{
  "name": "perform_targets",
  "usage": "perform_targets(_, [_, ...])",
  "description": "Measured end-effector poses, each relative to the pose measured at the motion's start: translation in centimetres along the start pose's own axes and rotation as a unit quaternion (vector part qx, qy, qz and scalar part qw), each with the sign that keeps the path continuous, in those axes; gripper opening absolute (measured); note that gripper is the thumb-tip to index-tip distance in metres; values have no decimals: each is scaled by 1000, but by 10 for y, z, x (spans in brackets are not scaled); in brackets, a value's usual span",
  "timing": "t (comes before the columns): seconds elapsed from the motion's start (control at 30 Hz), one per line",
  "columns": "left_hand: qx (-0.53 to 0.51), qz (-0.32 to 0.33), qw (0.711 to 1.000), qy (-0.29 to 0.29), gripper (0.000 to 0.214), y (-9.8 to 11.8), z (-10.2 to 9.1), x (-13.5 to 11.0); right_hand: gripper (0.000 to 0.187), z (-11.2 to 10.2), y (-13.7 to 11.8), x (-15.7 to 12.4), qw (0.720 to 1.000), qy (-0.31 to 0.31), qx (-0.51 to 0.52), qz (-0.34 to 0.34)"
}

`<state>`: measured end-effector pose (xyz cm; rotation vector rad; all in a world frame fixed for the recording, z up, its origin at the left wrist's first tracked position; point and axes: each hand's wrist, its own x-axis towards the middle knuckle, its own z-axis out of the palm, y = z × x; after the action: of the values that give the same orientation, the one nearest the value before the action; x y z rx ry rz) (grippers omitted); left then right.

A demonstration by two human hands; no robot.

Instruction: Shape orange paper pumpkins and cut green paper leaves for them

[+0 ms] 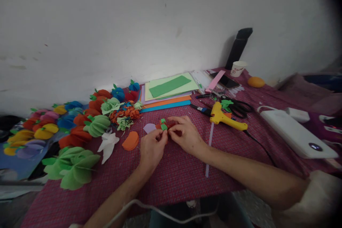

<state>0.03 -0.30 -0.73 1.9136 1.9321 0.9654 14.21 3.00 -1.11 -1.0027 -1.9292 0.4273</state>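
Seemingly partway through a small red-orange paper-like ornament with green tabs [163,127], pinching it in the nearly closed left hand [151,146] above maroon checked cloth [181,178], curling the right hand [188,137] alongside with unclear grip, near finished-looking round multicoloured ornaments [77,137] and apparently unused rounded orange pieces [130,140].

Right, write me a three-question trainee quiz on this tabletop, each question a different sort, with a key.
1. Multiple choice. What colour is the glue gun?
a) blue
b) black
c) yellow

2. True or false: the fingers of the left hand and the right hand come together around one small piece with green on it.

3. Fill the gap: the loose orange pieces lie nearer the ____ hand.

Key: 1. c; 2. true; 3. left.
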Motion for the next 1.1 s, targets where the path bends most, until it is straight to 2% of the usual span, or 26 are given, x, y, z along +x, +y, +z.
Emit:
perform_targets(0.13, [18, 7, 1000, 8, 35, 1, -1, -1, 10, -1, -1, -1, 1000, -5, -18, -5])
perform_targets(0.33, [19, 15, 1000, 8, 32, 4, -2, -2, 12, -3, -5, -2, 999, -19, -40, -5])
perform_targets(1.1, [27, 2, 999, 19, 34, 0, 1, -1, 13, 0, -3, -1, 999, 11, -38, -13])
